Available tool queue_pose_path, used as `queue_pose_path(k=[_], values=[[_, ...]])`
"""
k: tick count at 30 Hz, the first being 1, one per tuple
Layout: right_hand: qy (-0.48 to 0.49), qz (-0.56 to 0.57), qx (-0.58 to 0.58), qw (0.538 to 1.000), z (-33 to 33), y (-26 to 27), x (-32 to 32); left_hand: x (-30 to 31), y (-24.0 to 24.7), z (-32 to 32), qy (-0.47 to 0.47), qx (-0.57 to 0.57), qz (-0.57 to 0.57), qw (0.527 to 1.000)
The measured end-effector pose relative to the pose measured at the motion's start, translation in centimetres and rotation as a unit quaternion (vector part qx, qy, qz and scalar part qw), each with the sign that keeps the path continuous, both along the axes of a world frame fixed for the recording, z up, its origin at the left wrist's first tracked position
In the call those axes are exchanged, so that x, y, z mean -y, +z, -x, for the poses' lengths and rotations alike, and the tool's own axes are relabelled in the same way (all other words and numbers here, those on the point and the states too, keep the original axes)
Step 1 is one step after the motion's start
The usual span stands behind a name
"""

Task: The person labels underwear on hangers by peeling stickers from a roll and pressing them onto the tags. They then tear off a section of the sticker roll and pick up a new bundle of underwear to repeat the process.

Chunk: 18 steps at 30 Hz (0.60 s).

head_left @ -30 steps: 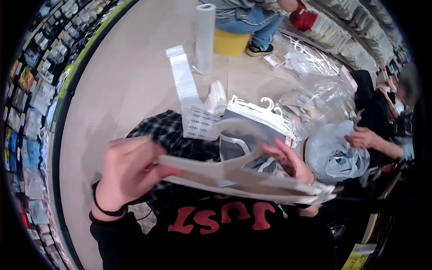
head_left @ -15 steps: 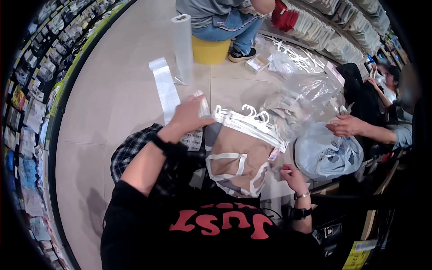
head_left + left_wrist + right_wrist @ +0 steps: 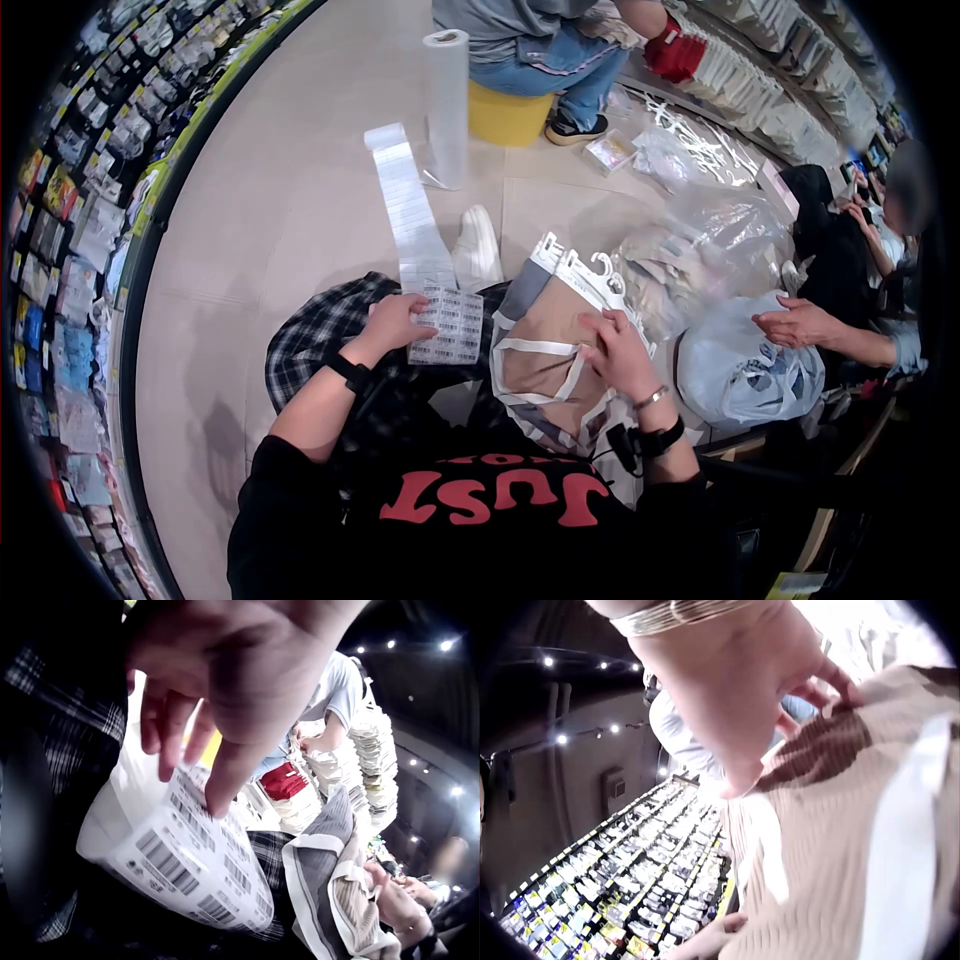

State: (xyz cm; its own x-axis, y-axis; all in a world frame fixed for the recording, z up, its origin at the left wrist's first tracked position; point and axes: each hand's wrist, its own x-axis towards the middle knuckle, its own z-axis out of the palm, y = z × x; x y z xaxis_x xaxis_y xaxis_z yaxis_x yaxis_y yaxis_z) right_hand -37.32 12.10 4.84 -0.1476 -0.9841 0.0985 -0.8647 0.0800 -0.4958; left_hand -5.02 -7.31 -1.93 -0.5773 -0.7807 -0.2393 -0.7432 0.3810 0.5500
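My left hand (image 3: 393, 328) is at the left edge of a sheet of barcode labels (image 3: 460, 325), with thumb and fingers pinching that edge. In the left wrist view the thumb lies over the printed face of the label sheet (image 3: 169, 862), which bends into a curve. My right hand (image 3: 622, 358) rests its bent fingertips on a tan ribbed garment with white trim (image 3: 545, 375). The right wrist view shows these fingertips on the tan fabric (image 3: 817, 847), casting a shadow. Beneath the tan garment shows a grey one (image 3: 527, 287); white hangers (image 3: 600, 285) hold their tops.
The long label strip (image 3: 405, 195) runs forward over the floor beside a white shoe (image 3: 478, 250) and an upright plastic roll (image 3: 447, 110). Bagged garments (image 3: 670, 270) and a stuffed plastic bag (image 3: 745, 350) lie right. Another person sits on a yellow stool (image 3: 508, 112). Shelves (image 3: 75, 250) line the left.
The pale hanger held up between both hands is out of them, and the tan garment lies on the stack. My left hand moved back to the labels; the right moved onto the garment.
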Motion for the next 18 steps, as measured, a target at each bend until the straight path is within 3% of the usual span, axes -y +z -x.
queue_pose_path(k=[2,5,7,8,10,12,15,16,17,18], values=[[-0.071,-0.043,0.187,0.979,2.5,-0.2,1.1,-0.5,1.2,0.7,0.035,-0.064,-0.06,0.996],[-0.164,-0.1,0.265,0.945,4.0,-0.1,4.2,-0.5,2.3,1.1,0.086,-0.182,-0.157,0.967],[-0.047,-0.205,0.153,0.965,4.9,0.1,6.7,-0.1,4.7,1.1,0.092,-0.296,-0.242,0.92],[0.015,-0.256,0.095,0.962,5.3,0.1,8.0,-0.3,8.3,1.1,0.043,-0.255,-0.2,0.945],[0.06,-0.348,0.145,0.924,6.7,0.0,10.8,-0.6,14.0,0.8,0.03,-0.361,-0.238,0.901],[0.09,-0.404,0.128,0.901,5.9,1.0,12.9,-0.6,19.7,-0.2,0.001,-0.432,-0.167,0.886],[0.199,-0.254,-0.038,0.946,5.6,-0.6,14.6,0.2,28.3,-1.1,-0.047,-0.473,0.053,0.878],[0.251,-0.133,-0.081,0.956,5.4,-2.0,14.5,0.0,31.8,-1.0,-0.054,-0.471,0.078,0.877],[0.261,-0.129,-0.126,0.948,4.0,-1.3,13.8,0.3,34.8,-1.3,-0.048,-0.485,0.039,0.873],[0.269,-0.124,-0.172,0.939,1.8,1.0,12.6,0.9,37.1,-1.3,-0.076,-0.506,0.085,0.855]])
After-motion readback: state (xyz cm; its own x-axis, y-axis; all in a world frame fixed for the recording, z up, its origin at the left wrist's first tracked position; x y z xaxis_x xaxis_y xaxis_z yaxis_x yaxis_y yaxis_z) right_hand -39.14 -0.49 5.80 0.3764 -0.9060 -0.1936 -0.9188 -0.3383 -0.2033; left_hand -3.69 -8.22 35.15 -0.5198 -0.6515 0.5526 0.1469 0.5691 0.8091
